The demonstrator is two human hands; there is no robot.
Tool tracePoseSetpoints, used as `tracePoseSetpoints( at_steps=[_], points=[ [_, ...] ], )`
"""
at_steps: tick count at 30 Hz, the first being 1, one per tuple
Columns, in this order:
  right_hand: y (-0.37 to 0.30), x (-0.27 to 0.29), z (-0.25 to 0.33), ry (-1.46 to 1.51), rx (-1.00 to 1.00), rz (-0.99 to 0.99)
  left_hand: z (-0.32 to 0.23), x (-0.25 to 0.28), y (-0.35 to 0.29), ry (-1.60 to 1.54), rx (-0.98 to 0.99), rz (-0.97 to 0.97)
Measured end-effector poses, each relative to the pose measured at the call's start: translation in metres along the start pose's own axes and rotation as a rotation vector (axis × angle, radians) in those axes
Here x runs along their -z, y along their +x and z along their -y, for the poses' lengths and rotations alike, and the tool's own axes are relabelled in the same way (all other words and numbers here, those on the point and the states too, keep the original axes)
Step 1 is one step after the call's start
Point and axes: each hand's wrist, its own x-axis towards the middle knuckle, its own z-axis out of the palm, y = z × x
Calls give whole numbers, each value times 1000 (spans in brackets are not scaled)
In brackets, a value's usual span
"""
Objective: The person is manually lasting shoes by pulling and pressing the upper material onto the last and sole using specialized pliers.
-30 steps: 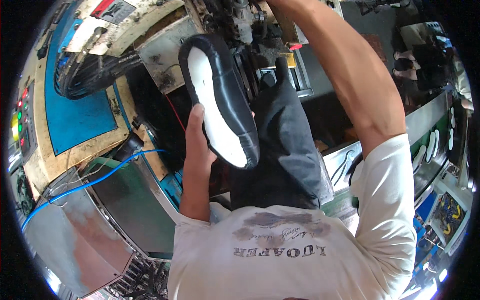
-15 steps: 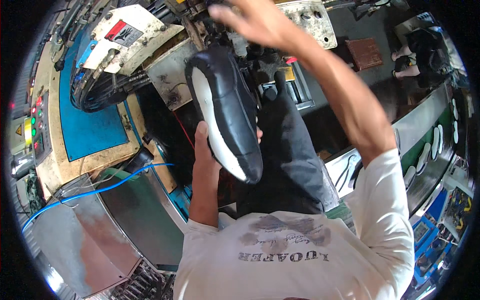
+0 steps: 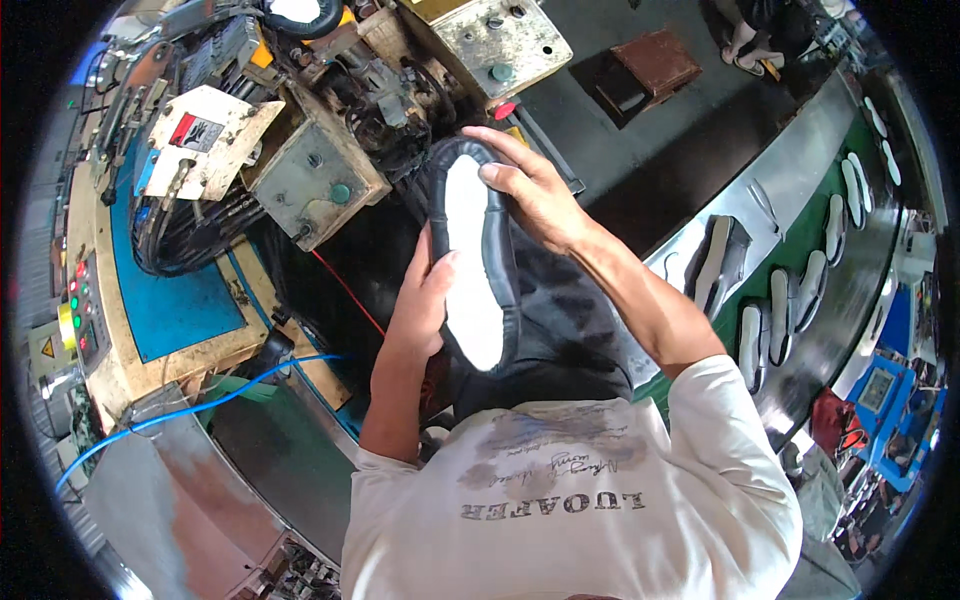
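Between my two hands is a black shoe upper (image 3: 508, 315), its white underside (image 3: 474, 270) turned up toward me. My left hand (image 3: 420, 295) grips its left side near the middle, with the thumb lying on the white underside. Around the far end closes my right hand (image 3: 540, 195), thumb pressed on the white part and fingers along the black edge. The shoe is held above my dark trousers (image 3: 565, 330), long axis pointing away from me. Most of its upper is hidden beneath.
Ahead stands a soiled machine (image 3: 390, 95) with control boxes (image 3: 320, 185); another black-and-white shoe (image 3: 300, 12) shows at its far end. A blue hose (image 3: 200, 405) crosses at left. At right, several shoes (image 3: 780, 315) lie on a green conveyor (image 3: 735, 310). A brown box (image 3: 650, 70) and a person's feet (image 3: 750, 60) are beyond.
My right hand has come back from the machine and taken hold of the shoe's far end. The shoe has turned so its white underside faces up. The view has shifted right.
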Motion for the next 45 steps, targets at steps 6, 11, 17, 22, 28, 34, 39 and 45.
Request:
tracePoseSetpoints(
  at_steps=[6, 11, 17, 22, 28, 34, 39, 45],
  points=[
    [-26, -21, -5, 465, -7, -121, -6, -27, -32, 411, -265, 29],
    [-36, -24, -25, 476, -79, -145, 19, -18, -69, 146, -221, -7],
    [-129, -51, -42, 96, -547, -10, 78, 18, -82, -300, -207, -26],
    [-166, -93, -75, -207, -225, -187, 95, 16, -90, -216, -300, -159],
    [-161, -81, -44, 94, -418, -60, 99, 30, -83, -382, -314, 65],
    [-126, -67, -39, -482, -31, -162, 91, -3, -96, -145, -303, 43],
    [-120, -44, -40, -71, -127, -73, 77, 1, -81, 258, -389, 24],
    [-110, -58, -37, -65, -165, -19, 71, 4, -97, 326, -419, -33]
  ],
)
